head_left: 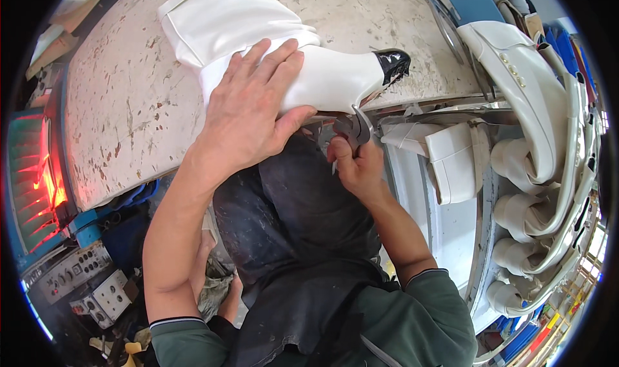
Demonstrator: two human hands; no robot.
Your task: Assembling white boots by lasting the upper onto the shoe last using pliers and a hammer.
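Observation:
On the worktable a white boot (332, 73) lies on its side, its shaft toward the far left and its glossy black toe (392, 65) pointing right. My left hand (258, 102) rests on the boot near the ankle, fingers stretched out over the leather and thumb along its near edge. My right hand (361, 170) is closed around metal pincers (353, 129). Their jaws meet the boot's near edge, just behind the black toe. The pincers' handles are mostly hidden by my fingers.
The scuffed, pale worktable (122, 102) has a curved near edge. Several white boots (529, 96) hang in a row on the right, beside a folded white boot shaft (451, 164). A glowing red heater (48, 180) stands left, above control boxes (106, 299). A black apron (296, 218) covers my lap.

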